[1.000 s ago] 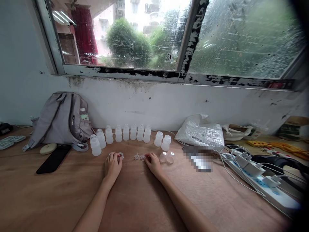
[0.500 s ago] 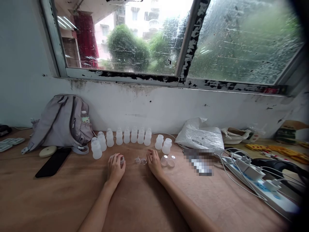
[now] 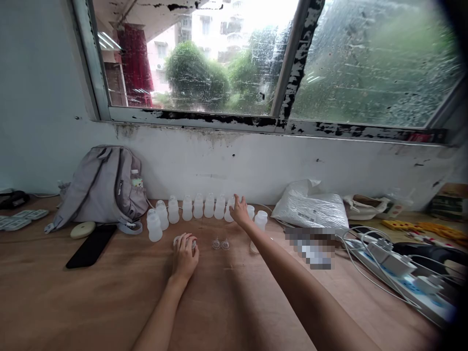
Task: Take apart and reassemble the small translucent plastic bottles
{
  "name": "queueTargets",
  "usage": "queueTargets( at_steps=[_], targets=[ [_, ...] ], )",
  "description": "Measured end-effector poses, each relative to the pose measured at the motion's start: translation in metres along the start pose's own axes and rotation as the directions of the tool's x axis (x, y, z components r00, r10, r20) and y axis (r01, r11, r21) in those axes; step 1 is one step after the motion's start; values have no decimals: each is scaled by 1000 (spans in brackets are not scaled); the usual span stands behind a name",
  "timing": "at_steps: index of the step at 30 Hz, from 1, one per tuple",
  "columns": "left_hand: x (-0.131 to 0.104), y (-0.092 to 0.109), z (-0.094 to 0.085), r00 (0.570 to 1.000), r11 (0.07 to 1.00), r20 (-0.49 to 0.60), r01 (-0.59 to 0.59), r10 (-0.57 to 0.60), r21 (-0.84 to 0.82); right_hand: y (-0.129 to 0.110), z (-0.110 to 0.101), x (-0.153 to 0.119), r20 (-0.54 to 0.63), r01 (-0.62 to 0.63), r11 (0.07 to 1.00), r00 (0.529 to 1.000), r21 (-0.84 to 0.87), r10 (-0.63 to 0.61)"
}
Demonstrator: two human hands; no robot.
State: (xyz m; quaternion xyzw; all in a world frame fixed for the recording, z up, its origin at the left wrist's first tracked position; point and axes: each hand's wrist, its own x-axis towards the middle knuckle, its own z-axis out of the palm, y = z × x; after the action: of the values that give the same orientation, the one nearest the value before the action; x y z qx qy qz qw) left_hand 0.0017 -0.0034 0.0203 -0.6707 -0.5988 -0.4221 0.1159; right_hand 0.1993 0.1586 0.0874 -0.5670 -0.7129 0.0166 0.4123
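Note:
My left hand [image 3: 185, 256] rests on the table with its fingers curved over small clear rings [image 3: 178, 240], partly hidden beneath them. My right hand [image 3: 239, 210] is stretched out to the right end of the row of frosted white bottles [image 3: 209, 206], its fingers apart beside the last bottle [image 3: 229, 212]. Two small clear teat-like parts [image 3: 221, 243] lie on the table between the hands. Behind my right wrist stand two open-necked bottles [image 3: 261, 221]. My right forearm covers most of the clear domed caps [image 3: 253, 247].
A grey backpack [image 3: 106, 185], a black phone [image 3: 91, 246] and a round cream case [image 3: 83, 230] are on the left. To the right lie a silvery plastic bag [image 3: 310, 207] and a power strip [image 3: 405, 282] with white cables. A wall and window stand behind.
My right hand has moved from the table near the small clear parts forward to the end of the bottle row. My left hand stays over the rings. The view has shifted slightly.

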Motion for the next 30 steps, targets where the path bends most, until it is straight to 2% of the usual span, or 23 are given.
queueTargets(
  at_steps=[4,7,8,10,12,14,16,18,22,25,30],
  targets=[
    [0,2,-2,1000,999,5,-9,9,-31,-4,-14,-14,54,122,992,991,23,-123],
    [0,4,-4,999,998,19,-27,28,-59,-12,-29,-39,70,200,978,977,55,-204],
    [0,5,-6,999,997,24,-36,38,-69,-15,-35,-50,48,221,973,973,70,-225],
    [0,9,-9,997,993,36,-65,68,-94,-19,-45,-77,-83,266,949,963,167,-255],
    [-1,15,-13,994,987,41,-99,105,-126,-20,-52,-106,-183,209,940,969,269,-164],
    [-2,22,-17,989,979,32,-135,142,-153,-19,-55,-135,-200,84,922,980,377,-8],
    [-4,29,-18,983,971,24,-174,181,-166,-18,-54,-160,-135,-35,911,986,410,99],
    [-6,34,-19,965,954,61,-241,255,-178,-20,-54,-178,-30,-85,906,994,415,106],
    [-6,39,-18,886,901,205,-369,415,-229,-31,-60,-187,137,-114,884,989,454,57],
    [-6,41,-18,867,889,234,-382,439,-253,-33,-65,-180,246,-134,875,969,465,17],
    [-10,48,-18,863,884,256,-355,435,-305,-22,-66,-173,204,-139,915,977,378,64]
  ],
)
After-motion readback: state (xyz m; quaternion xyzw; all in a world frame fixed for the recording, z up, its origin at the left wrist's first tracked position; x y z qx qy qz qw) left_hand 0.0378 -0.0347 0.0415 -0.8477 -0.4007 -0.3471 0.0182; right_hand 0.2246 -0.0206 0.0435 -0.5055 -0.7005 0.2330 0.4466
